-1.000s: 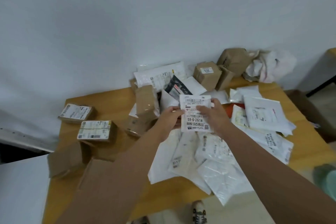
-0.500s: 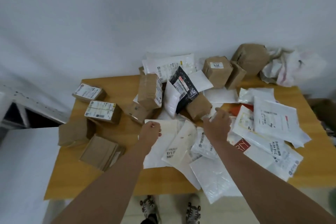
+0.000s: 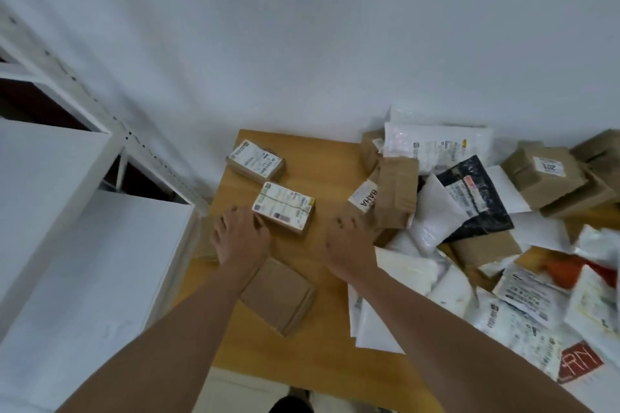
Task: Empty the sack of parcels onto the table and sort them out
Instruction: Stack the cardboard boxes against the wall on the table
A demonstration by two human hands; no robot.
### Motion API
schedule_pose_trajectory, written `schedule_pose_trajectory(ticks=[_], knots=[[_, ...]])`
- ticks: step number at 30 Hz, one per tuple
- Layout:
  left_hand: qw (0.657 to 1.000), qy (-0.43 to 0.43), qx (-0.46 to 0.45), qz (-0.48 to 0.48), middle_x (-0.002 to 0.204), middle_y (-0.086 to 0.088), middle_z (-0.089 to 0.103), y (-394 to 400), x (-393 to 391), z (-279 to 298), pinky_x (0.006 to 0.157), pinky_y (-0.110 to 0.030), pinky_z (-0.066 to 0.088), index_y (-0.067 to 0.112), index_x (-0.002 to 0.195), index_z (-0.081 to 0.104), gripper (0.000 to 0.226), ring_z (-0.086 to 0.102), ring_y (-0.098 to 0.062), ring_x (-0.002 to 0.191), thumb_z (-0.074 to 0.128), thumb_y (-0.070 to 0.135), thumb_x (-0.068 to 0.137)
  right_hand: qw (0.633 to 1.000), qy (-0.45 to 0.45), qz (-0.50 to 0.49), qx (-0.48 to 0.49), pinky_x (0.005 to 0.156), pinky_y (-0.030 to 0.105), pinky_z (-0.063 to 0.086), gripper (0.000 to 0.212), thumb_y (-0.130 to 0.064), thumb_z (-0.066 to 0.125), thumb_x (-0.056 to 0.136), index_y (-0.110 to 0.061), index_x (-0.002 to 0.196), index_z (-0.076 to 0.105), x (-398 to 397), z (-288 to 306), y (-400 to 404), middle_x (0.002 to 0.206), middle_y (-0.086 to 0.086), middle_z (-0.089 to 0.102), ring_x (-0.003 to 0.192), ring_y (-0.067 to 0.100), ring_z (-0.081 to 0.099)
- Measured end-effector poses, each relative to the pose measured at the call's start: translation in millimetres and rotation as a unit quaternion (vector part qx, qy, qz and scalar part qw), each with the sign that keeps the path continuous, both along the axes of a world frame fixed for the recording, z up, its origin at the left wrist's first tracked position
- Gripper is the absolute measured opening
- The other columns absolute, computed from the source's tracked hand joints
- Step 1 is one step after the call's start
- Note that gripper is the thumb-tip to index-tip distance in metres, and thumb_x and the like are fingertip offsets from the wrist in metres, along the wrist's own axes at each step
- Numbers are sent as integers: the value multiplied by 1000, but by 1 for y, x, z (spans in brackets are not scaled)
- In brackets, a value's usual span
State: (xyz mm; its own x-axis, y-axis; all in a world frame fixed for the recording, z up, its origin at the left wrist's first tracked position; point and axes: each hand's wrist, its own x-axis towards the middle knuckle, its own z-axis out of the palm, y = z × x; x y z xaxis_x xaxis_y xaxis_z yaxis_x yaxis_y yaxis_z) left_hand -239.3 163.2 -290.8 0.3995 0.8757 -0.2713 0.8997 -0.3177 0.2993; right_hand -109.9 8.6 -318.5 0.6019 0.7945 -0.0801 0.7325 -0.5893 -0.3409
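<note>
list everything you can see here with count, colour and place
table: one, light wood, against the wall
labelled boxes: two, brown with white labels, far left of the table
plain flat box: one, brown, near left, partly under the left forearm
box pile: several, brown, centre and far right; exact count unclear
black mailer: one, black with a label, in the pile
soft mailers: many, white, right half, overlapping
orange item: one, partly buried at right
shelving: one unit, white, left of the table
left hand: open, at the nearer labelled box's corner
right hand: reaching at a brown box, grip unclear
</note>
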Motion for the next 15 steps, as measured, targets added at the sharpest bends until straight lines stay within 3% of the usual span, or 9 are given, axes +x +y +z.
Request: schedule_pose_trajectory(ticks=[2,4,5,7,9,11,15], knots=[[996,34,-13,-77,157,-9,15,25,-8,-6,114,-57,16,30,143,31,66,12,-36,144,54,32,82,989,30,-102,-105,105,57,32,46,-30,47,92,-12,135,47,2,-2,20,140,17,45,132,43,37],[983,42,-20,-177,162,-4,1,42,-7,-12,117,-54,8,36,151,17,79,1,-32,148,54,38,82,966,96,-149,-188,109,69,16,65,-41,41,96,-19,152,17,8,-8,34,160,12,12,145,46,2],[977,36,-29,-208,163,-2,-4,47,-5,-17,119,-53,5,38,152,12,81,-3,-31,149,53,42,83,961,118,-150,-202,108,72,15,68,-44,41,97,-23,154,10,8,-10,40,162,10,1,146,46,-6],[968,36,-52,-243,163,1,-7,50,5,-22,119,-50,5,42,153,7,78,-2,-31,149,49,49,87,967,109,-134,-188,108,70,25,66,-46,45,96,-29,152,13,9,-11,47,161,8,0,145,45,-4],[966,42,-64,-247,162,0,1,55,16,-26,116,-49,15,41,152,13,72,12,-32,145,44,56,89,982,65,-85,-158,105,53,39,62,-47,48,93,-29,147,24,13,-8,55,155,9,17,140,39,13],[973,37,-60,-221,155,-5,15,61,23,-29,110,-48,25,39,149,22,66,27,-32,136,41,60,90,988,58,-37,-136,97,43,43,61,-47,50,91,-29,144,28,20,-7,61,149,7,25,135,33,20],[977,49,-23,-208,136,-7,35,78,31,-32,106,-45,31,36,142,34,58,39,-27,125,38,61,90,983,78,-84,-144,106,51,36,65,-52,44,96,-23,150,20,39,-13,64,156,12,16,141,40,11]])
